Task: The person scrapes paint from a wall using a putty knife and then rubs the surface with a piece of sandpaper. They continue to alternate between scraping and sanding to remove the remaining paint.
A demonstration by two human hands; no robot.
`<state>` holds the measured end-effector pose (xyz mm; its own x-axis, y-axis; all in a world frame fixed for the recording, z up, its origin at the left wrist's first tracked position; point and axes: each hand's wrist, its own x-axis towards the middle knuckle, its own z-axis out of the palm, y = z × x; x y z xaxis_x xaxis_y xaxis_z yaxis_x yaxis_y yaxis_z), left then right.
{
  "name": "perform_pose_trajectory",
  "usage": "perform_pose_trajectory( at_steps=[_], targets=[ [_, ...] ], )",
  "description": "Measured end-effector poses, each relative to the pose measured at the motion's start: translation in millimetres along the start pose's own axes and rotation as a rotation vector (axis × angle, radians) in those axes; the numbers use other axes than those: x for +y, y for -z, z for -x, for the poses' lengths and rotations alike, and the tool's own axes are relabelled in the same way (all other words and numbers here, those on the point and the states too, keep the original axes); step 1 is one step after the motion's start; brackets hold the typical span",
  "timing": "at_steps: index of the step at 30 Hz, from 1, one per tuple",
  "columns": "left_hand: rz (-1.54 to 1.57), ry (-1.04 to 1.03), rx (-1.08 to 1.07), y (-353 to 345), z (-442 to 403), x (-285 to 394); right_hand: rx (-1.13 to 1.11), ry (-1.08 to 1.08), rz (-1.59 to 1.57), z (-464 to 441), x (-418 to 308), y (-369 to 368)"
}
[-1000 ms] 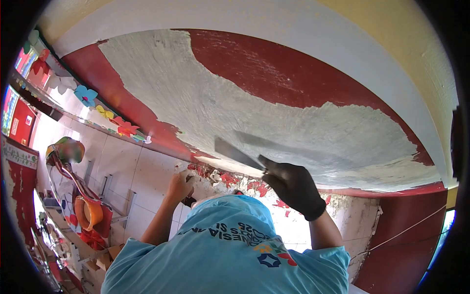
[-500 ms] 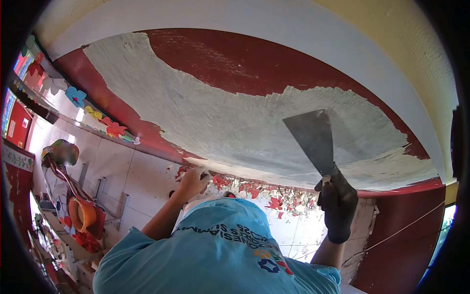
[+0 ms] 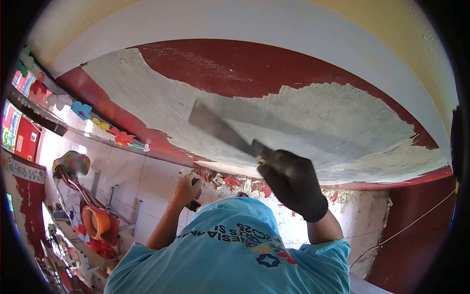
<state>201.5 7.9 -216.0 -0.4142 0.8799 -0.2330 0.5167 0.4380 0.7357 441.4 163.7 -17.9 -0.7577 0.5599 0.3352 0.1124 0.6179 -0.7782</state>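
Note:
My right hand point(image 3: 293, 183), in a dark glove, is wrapped round the handle of a wide scraper point(image 3: 221, 128). The blade points up and left over the bare grey patch point(image 3: 313, 117) of the wall; whether it touches the surface I cannot tell. Ragged-edged red paint point(image 3: 210, 63) borders this patch. My left hand point(image 3: 188, 190) is bare, with whitish dust on it, and hangs low beside my body with its fingers curled. What it holds, if anything, is hidden.
Red paint flakes point(image 3: 230, 182) litter the floor at the wall's foot. To the left, a person point(image 3: 73, 164) is near an orange bucket point(image 3: 100, 221). Paper flowers point(image 3: 81, 110) hang along the left side. A thin cable point(image 3: 416, 223) crosses the dark red surface at right.
My right hand has swung the scraper leftward across the grey patch, and the blade now tilts further left. My left hand stays low with curled fingers. The view has shifted slightly.

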Motion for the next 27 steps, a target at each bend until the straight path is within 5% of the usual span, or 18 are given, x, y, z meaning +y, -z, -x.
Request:
perform_pose_trajectory(
  at_steps=[3,9,11,12,15,16,18,19,21,24,27],
  targets=[
    [-0.006,-0.056,0.122,3,4,-16,-0.136,-0.024,0.026,3,6,-7],
    [-0.163,-0.125,0.23,2,6,-27,-0.032,-0.239,-0.034,24,18,-2],
    [0.117,0.162,0.182,4,8,1,-0.029,-0.301,-0.063,33,24,-2],
    [0.119,0.168,0.19,-2,4,-7,-0.015,-0.367,-0.089,37,28,-2],
    [0.773,0.283,-0.096,-15,-13,-21,-0.032,-0.391,-0.021,46,28,2],
    [0.778,0.286,-0.084,-13,-13,-14,-0.042,-0.427,0.005,47,28,4],
    [-0.157,0.107,-0.018,-10,-14,-4,-0.025,-0.409,0.004,55,34,3],
    [-0.153,0.118,-0.009,-13,-18,-10,-0.002,-0.402,0.007,59,37,3],
    [0.479,0.109,-0.221,-20,-29,-27,-0.024,-0.385,0.039,64,40,3],
    [0.115,0.114,-0.071,-7,-23,0,-0.045,-0.413,0.049,68,42,2],
    [0.24,0.075,-0.131,-2,-20,9,-0.04,-0.419,0.046,66,44,-1]
  ],
)
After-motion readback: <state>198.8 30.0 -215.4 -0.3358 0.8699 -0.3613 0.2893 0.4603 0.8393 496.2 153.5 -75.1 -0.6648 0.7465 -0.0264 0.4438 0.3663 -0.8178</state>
